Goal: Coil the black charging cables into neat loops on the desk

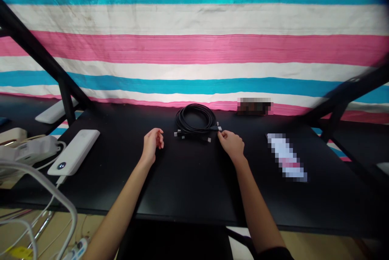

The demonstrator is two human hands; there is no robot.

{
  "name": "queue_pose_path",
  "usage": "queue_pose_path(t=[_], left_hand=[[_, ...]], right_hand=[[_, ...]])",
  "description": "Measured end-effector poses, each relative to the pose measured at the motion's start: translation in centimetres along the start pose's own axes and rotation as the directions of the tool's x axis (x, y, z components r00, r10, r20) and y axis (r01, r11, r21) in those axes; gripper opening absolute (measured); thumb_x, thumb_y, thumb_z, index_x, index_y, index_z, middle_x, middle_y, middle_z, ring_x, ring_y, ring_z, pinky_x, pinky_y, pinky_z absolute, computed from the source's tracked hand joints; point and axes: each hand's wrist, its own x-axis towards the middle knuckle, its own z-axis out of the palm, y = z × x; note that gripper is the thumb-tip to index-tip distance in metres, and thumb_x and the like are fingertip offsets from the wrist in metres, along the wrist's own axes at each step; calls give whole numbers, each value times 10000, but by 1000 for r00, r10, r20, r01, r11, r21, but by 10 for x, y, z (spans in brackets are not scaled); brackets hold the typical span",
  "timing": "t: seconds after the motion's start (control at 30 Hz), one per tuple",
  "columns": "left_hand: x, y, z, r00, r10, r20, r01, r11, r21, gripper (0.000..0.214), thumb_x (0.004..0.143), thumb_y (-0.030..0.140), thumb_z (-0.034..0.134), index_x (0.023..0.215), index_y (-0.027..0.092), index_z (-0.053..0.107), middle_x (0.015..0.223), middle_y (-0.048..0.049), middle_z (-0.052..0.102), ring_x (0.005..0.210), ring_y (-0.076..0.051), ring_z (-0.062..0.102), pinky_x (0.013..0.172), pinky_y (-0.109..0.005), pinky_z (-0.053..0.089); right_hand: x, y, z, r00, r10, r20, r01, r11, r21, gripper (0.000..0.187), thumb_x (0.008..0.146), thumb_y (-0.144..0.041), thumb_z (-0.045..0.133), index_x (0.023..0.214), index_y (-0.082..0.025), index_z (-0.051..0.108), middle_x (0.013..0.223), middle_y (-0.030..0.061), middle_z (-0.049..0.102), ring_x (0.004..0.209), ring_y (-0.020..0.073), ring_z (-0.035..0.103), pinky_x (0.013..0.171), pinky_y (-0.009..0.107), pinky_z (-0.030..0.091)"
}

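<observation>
A coil of black cable [196, 119] lies on the black table, made up of several loops. Several of its plugs, with pale tips, stick out along its near side. To the left of the coil is my left hand [152, 145], its fingers loosely curled in and nothing visible between them. My right hand [231, 143] is closed at the coil's right, knuckles up and thumb side toward a pale-tipped plug [219, 128]. Whether the fingertips touch that plug I cannot tell. The undersides of the right fingers are hidden.
At the left a white power bank [74, 152] has a white cable plugged in, beside a cluster of white chargers [28, 148]. A blurred-out phone-like object [287, 157] lies at right, another pixelated item [254, 106] at the back. Black frame bars [45, 55] slant at both sides; a striped sheet [194, 49] hangs behind.
</observation>
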Motion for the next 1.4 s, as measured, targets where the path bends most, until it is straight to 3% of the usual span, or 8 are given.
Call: queue_pose_path(t=[0.4,0.63,0.77,0.87,0.93,1.03,1.13,1.4], left_hand=[[2,0,-2,999,47,-3,-47,997,60,140,726,298,444,682,181,507,453,76,407,329,-72,410,351,-190,254],[-7,-2,5,955,293,51,-296,916,271,179,811,318,451,686,196,491,482,64,398,420,-91,404,436,-208,309],[-22,-3,18,884,410,226,-468,780,415,127,791,289,540,700,201,532,570,28,493,595,-137,483,634,-258,402],[-31,-4,32,805,441,397,-591,655,471,60,754,258,598,791,210,599,802,-29,617,880,-206,535,853,-345,386],[-31,-6,42,705,455,544,-709,474,522,199,787,244,571,981,212,606,1041,-69,617,1076,-238,492,950,-386,335],[-22,-13,58,571,400,716,-808,122,577,431,854,242,493,1276,176,444,1299,-121,499,1275,-256,355,1030,-403,274],[-2,-22,70,565,326,757,-794,-35,607,501,850,247,506,1326,150,383,1311,-134,493,1278,-266,363,1053,-407,256],[16,-28,70,598,312,738,-752,-103,652,286,876,225,459,1146,166,531,1050,-107,609,1037,-256,518,974,-422,319]], right_hand=[[-1,-1,-2,1000,0,12,0,1000,-1,344,861,-453,424,852,-223,679,858,82,686,842,255,635,672,301,402],[-2,-3,-4,999,-23,46,22,1000,16,342,858,-460,431,857,-230,684,870,76,690,861,254,636,685,302,409],[-3,-3,-5,998,-31,61,29,999,40,320,859,-449,444,875,-239,685,887,67,691,866,242,637,694,294,413],[-3,-2,-6,997,-48,67,44,998,53,313,860,-447,449,870,-239,683,890,65,693,879,245,637,697,294,414],[-4,-2,-6,996,-59,70,55,997,59,309,860,-442,451,869,-237,681,891,66,696,882,246,638,698,294,414],[-5,-2,-6,994,-80,74,75,995,63,304,859,-441,452,874,-234,675,895,73,696,884,249,637,700,300,415],[-7,-3,-7,993,-98,72,93,993,67,293,860,-436,452,871,-237,668,899,67,695,895,248,634,706,304,416],[-9,-3,-8,994,-91,63,87,994,61,304,869,-436,441,884,-233,667,901,68,689,898,238,633,714,297,421]])
